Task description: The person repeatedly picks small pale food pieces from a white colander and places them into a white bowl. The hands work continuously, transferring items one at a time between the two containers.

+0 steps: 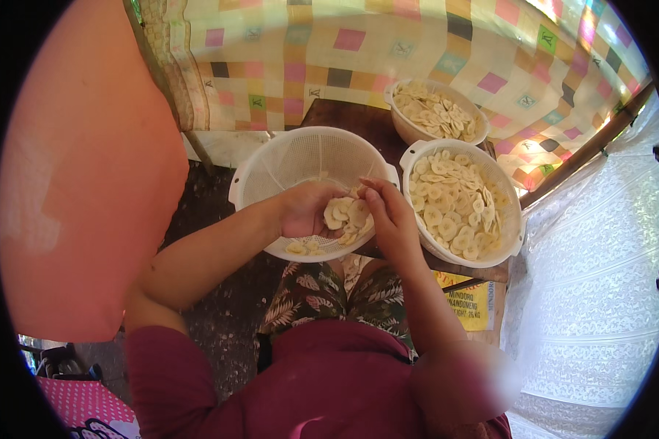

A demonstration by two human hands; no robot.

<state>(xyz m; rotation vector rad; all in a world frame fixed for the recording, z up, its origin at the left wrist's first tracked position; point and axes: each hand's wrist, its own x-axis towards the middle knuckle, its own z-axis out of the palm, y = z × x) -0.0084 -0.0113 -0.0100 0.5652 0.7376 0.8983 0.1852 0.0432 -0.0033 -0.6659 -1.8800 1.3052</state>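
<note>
My left hand (313, 207) is cupped around a pile of thin banana slices (347, 213), over the front right part of a white plastic colander (313, 137). From the right, my right hand (390, 211) touches the edge of the pile, with thumb and fingers close together; whether a slice is between them cannot be told. A few loose banana slices (304, 247) lie low in the colander near its front wall. Close by on the right stands a second white colander (417, 241), filled with round banana slices (453, 203).
A third colander (409, 127) of banana slices stands at the back of the dark wooden table (343, 114). A patterned sheet (351, 60) hangs behind, a white lace curtain (587, 307) at right. A large salmon-coloured surface (88, 181) fills the left. A printed sack (467, 307) lies below the table.
</note>
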